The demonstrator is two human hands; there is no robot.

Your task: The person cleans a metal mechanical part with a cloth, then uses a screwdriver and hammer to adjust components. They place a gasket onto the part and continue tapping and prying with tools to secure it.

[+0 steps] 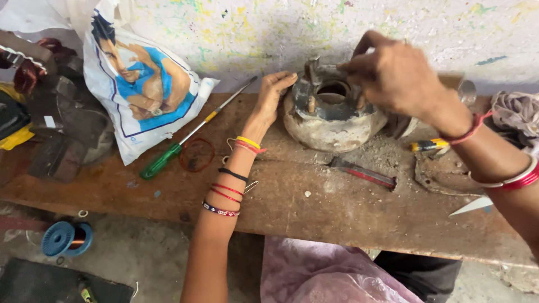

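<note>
I am steadying the grimy motor housing (pixel 331 115) on the wooden bench (pixel 314 196): left hand (pixel 273 92) fingers pressed against its side, right hand (pixel 393 73) pinching a top fitting; firm bracing helps.

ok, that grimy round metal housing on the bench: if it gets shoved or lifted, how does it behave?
The metal housing looks cast and thick-walled, so probably heavy for its size and rigid. Its wide rounded base sits in grit on the wooden bench, so it likely scrapes rather than tips or rolls. The left hand and right hand touch its dirty rim; grip may be gritty, not slick.
</note>
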